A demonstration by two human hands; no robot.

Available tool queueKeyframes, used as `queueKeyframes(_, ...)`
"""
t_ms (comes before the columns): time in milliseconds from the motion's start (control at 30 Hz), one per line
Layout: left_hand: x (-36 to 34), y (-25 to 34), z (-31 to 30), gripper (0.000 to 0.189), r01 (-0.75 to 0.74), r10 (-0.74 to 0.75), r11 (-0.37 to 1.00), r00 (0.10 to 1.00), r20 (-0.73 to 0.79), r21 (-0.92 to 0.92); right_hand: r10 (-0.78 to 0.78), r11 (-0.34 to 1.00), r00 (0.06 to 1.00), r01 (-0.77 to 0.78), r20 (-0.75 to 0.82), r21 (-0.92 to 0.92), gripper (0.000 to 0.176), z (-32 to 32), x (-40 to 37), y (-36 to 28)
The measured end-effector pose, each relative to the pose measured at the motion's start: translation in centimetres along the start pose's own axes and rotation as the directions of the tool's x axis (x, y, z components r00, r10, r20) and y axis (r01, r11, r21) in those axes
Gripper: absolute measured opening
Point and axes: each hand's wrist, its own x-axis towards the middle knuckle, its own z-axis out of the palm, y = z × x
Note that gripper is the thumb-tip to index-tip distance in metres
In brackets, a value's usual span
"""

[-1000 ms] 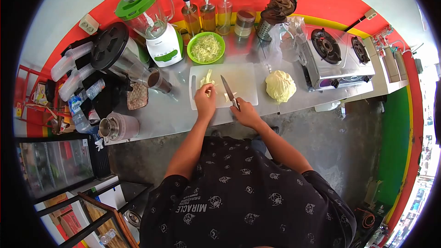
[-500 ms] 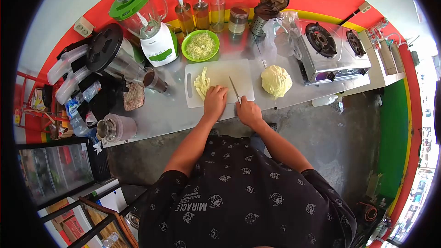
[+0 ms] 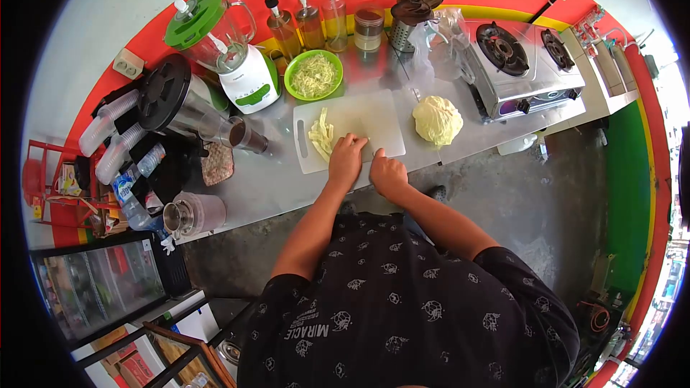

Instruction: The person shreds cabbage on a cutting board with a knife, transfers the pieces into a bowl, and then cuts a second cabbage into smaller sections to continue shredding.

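Observation:
A white cutting board [image 3: 381,111] lies on the metal counter with pale cabbage pieces [image 3: 321,133] on its left half. My left hand [image 3: 346,162] is over the board's lower middle, fingers bent and together on the lower end of these pieces. Just to its right, my right hand [image 3: 389,174] is closed at the board's near edge around the knife's handle; the blade is hard to make out, seemingly edge-on between the hands. A cabbage head [image 3: 437,121] sits right of the board. Behind the board stands a green bowl [image 3: 315,75] of shredded cabbage.
A blender [image 3: 248,79], pump bottles [image 3: 309,26] and a jar [image 3: 368,29] stand at the back. The gas stove [image 3: 503,65] is at the right, beside a plastic bag [image 3: 445,47]. On the left are a dark cup [image 3: 246,136] and a metal-topped container [image 3: 194,214].
The knife blade, seen flat on the board before, now hardly shows. My right hand has turned and moved closer to my left hand. The whole view has shifted slightly.

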Motion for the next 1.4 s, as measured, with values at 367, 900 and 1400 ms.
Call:
queueKeyframes(367, 0.2, 0.1, -0.1, 0.030, 0.011, -0.012, 1.000, 0.999, 0.043, 0.019, -0.027, 0.999, 1.000, 0.027, 0.007, 0.033, 0.018, 0.4, 0.8, 0.4)
queueKeyframes(900, 0.4, -0.5, -0.2, 0.022, -0.016, 0.016, 1.000, 0.998, 0.061, 0.000, 0.003, 0.999, 0.997, -0.005, 0.074, 0.037, 0.019, -0.1, 1.1, -0.9)
queueKeyframes(1400, 1.0, -0.6, -0.6, 0.016, -0.001, 0.000, 1.000, 0.993, 0.118, 0.003, -0.046, 0.999, 0.989, 0.048, 0.140, -0.012, 0.024, -1.2, 1.5, -1.3)
